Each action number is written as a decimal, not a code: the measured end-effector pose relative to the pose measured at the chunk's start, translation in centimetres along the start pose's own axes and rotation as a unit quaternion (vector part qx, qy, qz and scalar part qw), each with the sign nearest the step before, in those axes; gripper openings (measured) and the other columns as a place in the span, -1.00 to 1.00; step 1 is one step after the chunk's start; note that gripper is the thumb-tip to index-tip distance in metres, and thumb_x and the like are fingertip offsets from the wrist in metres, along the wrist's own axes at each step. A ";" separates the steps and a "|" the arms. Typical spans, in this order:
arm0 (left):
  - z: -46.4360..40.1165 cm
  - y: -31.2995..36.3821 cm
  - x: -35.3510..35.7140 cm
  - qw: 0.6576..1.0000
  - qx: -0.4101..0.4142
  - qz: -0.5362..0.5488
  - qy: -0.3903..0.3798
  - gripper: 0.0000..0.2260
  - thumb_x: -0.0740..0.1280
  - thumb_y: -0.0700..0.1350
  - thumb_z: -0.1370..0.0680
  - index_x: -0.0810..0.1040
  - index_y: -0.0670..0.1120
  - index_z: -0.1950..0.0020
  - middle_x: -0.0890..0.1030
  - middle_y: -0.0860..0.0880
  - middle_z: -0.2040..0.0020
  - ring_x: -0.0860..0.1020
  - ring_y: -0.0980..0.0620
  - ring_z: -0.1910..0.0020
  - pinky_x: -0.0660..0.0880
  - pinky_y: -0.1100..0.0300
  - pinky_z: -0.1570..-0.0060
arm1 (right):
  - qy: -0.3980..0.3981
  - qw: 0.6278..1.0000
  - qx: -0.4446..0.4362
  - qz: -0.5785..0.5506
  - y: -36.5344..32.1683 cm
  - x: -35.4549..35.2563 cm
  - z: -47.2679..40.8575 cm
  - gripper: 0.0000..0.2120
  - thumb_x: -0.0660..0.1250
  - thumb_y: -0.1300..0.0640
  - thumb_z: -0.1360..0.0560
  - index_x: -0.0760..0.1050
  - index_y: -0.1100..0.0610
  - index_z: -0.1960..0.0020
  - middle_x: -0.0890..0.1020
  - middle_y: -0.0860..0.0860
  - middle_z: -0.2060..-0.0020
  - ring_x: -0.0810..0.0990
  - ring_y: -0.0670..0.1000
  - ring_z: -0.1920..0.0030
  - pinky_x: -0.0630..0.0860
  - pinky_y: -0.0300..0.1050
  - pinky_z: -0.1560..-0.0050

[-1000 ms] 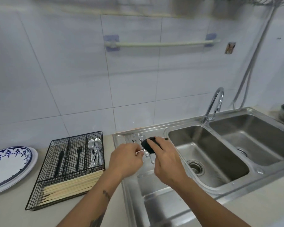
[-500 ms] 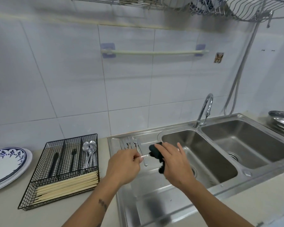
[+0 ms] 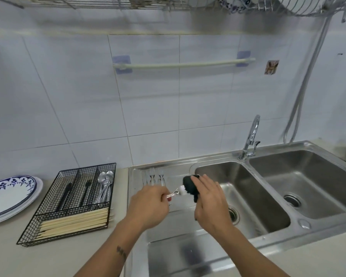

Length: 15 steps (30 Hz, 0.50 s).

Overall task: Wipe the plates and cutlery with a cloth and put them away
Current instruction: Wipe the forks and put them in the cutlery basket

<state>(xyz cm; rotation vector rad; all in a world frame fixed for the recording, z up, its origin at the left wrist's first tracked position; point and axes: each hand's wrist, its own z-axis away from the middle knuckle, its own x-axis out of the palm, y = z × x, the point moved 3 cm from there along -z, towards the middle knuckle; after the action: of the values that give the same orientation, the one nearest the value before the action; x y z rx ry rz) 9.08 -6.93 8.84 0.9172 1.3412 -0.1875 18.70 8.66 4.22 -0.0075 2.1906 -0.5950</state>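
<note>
Utensil tip — hidden inside cloth

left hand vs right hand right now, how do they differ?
The left hand grips the handle end of a metal utensil; the right hand holds a dark cloth wrapped over its other end. The left hand is a closed fist; the right hand's fingers lie longer, draped over the cloth. The left is above the drainboard, the right nearer the basin. Both meet on the same utensil.
</note>
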 end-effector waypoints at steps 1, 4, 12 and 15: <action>0.1 0.5 0.4 1.000 -0.008 0.023 -0.002 -0.80 0.20 -0.05 -0.63 0.62 0.10 0.03 0.59 0.10 0.23 0.50 0.13 0.30 0.43 0.18 0.25 | 0.001 1.000 0.000 -0.024 0.5 -0.4 -0.1 -0.42 0.18 0.31 -0.38 0.44 0.11 -0.39 0.53 0.08 -0.31 0.45 0.12 -0.36 0.38 0.17 -0.38; -0.2 2.3 1.6 0.990 -0.026 0.135 -0.008 -0.84 0.30 -0.01 -0.62 0.58 0.12 0.15 0.53 0.11 0.36 0.45 0.13 0.37 0.37 0.24 0.30 | -0.026 0.993 -0.082 -0.084 0.3 -1.8 -0.1 -0.47 0.16 0.32 -0.44 0.42 0.12 -0.39 0.49 0.03 -0.32 0.43 0.03 -0.32 0.45 -0.09 -0.30; 1.0 5.2 4.5 0.933 -0.094 0.347 -0.009 -0.74 0.24 -0.37 -0.59 0.64 -0.07 0.01 0.62 -0.09 0.12 0.55 0.26 0.34 0.50 0.33 0.29 | -0.084 0.988 -0.052 -0.118 4.0 -3.1 -0.1 -0.47 0.11 0.19 -0.49 0.33 0.00 -0.46 0.49 -0.07 -0.20 0.50 -0.05 -0.08 0.53 -0.12 -0.05; 1.1 5.7 5.3 0.926 -0.107 0.360 0.028 -0.90 0.35 -0.15 -0.60 0.63 -0.03 0.07 0.62 -0.02 0.16 0.52 0.14 0.34 0.44 0.32 0.30 | -0.085 0.986 -0.033 -0.139 4.5 -3.1 -0.2 -0.48 0.16 0.23 -0.52 0.33 -0.05 -0.45 0.51 -0.08 -0.14 0.50 -0.07 -0.04 0.50 -0.16 -0.03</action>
<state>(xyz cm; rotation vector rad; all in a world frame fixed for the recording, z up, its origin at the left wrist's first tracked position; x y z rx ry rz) 14.74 -1.95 6.72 1.1698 0.9727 0.5459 21.39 13.35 4.78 -0.3916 2.0557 -0.6513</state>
